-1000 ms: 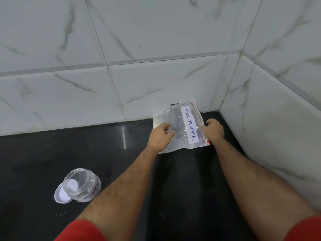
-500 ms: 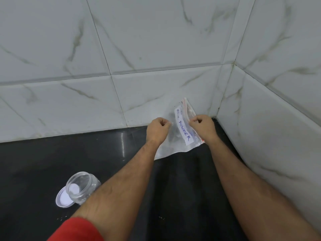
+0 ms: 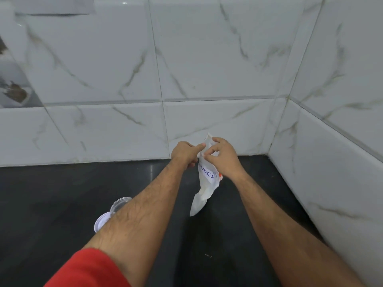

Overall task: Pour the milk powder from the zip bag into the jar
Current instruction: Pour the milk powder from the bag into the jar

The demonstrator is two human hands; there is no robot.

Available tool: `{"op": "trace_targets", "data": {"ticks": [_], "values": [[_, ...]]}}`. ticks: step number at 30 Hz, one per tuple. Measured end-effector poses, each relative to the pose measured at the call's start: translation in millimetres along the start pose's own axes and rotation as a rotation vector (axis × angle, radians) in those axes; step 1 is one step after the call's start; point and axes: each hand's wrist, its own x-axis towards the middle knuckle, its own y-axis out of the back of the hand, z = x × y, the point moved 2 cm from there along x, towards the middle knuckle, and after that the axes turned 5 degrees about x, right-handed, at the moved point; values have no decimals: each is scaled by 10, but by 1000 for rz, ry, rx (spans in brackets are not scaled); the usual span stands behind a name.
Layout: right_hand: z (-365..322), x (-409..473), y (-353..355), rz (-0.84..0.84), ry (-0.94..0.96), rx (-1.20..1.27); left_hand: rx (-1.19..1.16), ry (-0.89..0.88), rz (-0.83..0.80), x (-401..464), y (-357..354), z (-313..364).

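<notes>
The zip bag [image 3: 204, 187] hangs lifted off the counter, a little right of the middle of the frame, its top edge pinched up near the base of the tiled wall and its lower corner dangling down over the dark surface. It looks pale and slightly crumpled, with a white label on the side; only the letters "WDER" in blue handwriting are readable, the rest being covered by fingers. A small bit of red or orange shows at the bag's right edge, just below the right wrist.

Both hands are at the bag's top. The left hand [image 3: 183, 152] has its fingers curled with the thumb stretched toward the bag's upper edge, gripping it from the left. The right hand [image 3: 222, 156] pinches the same upper edge from the right, fingers bent over the plastic. The two hands nearly touch each other there. I cannot tell whether the zip is parted.

The jar [image 3: 120, 204] lies at lower left of center, mostly hidden behind the left forearm; only part of its clear round rim shows. Just below it, touching or very nearly so, a white lid [image 3: 101, 221] rests on the counter, also partly covered by the arm.

The black countertop [image 3: 51, 204] runs across the lower half of the frame, meeting white marble-veined wall tiles [image 3: 103, 59] behind and on the right, forming a corner. A red sleeve [image 3: 87, 270] fills the bottom left.
</notes>
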Motion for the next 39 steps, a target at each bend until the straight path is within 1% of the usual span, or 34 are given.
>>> {"op": "trace_targets", "data": {"ticks": [2, 5, 8, 10, 13, 15, 17, 21, 24, 26, 28, 30, 32, 34, 37, 39], "values": [[-63, -59, -63, -30, 7, -21, 7, 6, -19, -36, 58, -60], [-140, -140, -111, -54, -17, 35, 83, -18, 51, -106, 171, -93], [-189, -177, -114, 11, -81, 36, 191, -59, 117, -160, 285, -101], [-194, -175, -106, 33, -170, -65, 244, -83, 135, -194, 329, -108], [-198, -145, -108, -77, -311, -230, 297, -119, 169, -231, 387, -134], [-260, -123, -127, -142, -369, -277, 323, -137, 188, -250, 434, -154], [-326, -91, -160, -171, -371, -304, 343, -151, 189, -281, 471, -166], [-398, -34, -220, -174, -368, -342, 399, -194, 209, -357, 523, -179], [-426, 59, -236, -155, -319, -414, 443, -230, 259, -413, 614, -224], [-509, 105, -230, -99, -258, -453, 458, -273, 333, -476, 716, -262], [-598, 90, -187, -5, -189, -464, 439, -310, 421, -528, 812, -291], [-642, 58, -151, 131, -103, -472, 417, -339, 505, -550, 901, -330], [-665, 0, -146, 209, -17, -487, 409, -365, 539, -559, 945, -394], [-667, -62, -174, 216, 52, -489, 426, -391, 540, -593, 930, -489], [-668, -161, -177, 281, 173, -405, 388, -406, 572, -679, 859, -661], [-649, -232, -202, 268, 234, -415, 370, -407, 603, -745, 802, -749]]}}
